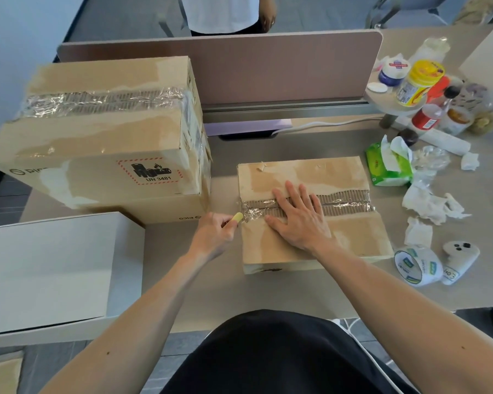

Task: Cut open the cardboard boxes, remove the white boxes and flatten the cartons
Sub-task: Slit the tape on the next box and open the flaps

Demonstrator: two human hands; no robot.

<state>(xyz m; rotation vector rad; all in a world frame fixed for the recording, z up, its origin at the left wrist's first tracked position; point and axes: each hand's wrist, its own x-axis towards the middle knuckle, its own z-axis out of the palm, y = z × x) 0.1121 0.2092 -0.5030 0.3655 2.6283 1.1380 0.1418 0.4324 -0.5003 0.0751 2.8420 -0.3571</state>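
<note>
**Cutter at the taped seam**

The left hand (pixel 214 233) curls its fingers round a yellow cutter (pixel 237 217), whose tip sits at the left end of the taped seam (pixel 342 206) on the small cardboard box (pixel 353 234) in the centre of the frame. The right hand (pixel 298 220) lies flat on that box's top, fingers straight and spread. A larger taped box (pixel 97 132) stands at upper left, and a white box (pixel 54 265) lies at lower left.

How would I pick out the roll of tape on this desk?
Start at the small cardboard box under the right hand. Just past its near right corner lies the tape roll. Unlike the pale controller beside it, it is a ring with green printed labels.
</note>
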